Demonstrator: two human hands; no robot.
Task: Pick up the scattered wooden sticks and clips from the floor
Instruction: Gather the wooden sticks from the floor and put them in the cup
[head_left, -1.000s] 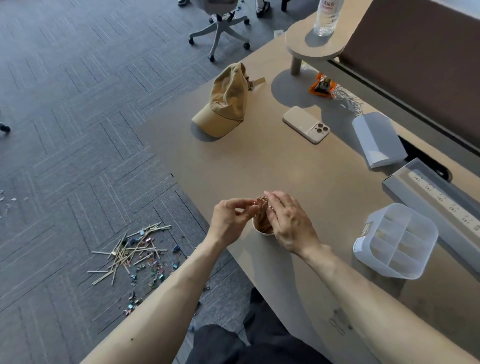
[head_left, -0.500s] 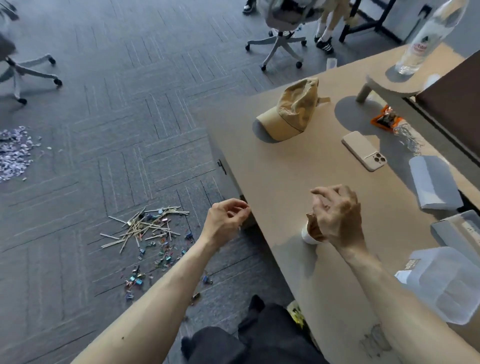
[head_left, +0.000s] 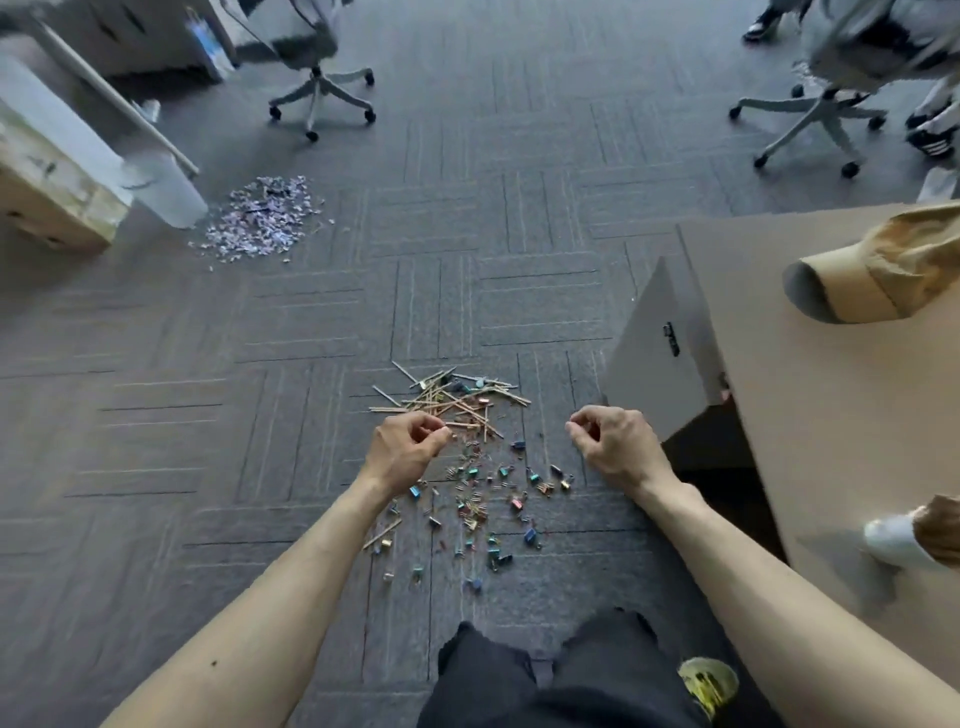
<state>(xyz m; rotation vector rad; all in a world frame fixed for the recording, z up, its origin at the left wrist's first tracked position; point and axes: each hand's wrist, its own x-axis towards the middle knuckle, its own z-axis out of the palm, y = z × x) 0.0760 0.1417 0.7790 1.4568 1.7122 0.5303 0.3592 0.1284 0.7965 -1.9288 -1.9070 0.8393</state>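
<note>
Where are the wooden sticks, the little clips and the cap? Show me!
wooden sticks (head_left: 451, 402): head view, middle of the crossed pile.
clips (head_left: 415, 491): head view, a blue clip at the scatter's left edge.
cap (head_left: 909, 254): head view, its tan crown.

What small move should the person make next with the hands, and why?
Probably lower the left hand onto the sticks just beyond it and pinch a few. Both hands hang curled above the floor, nothing visible in them; the right hand is off to the side of the pile, and the clips lie scattered nearer the person.
</note>
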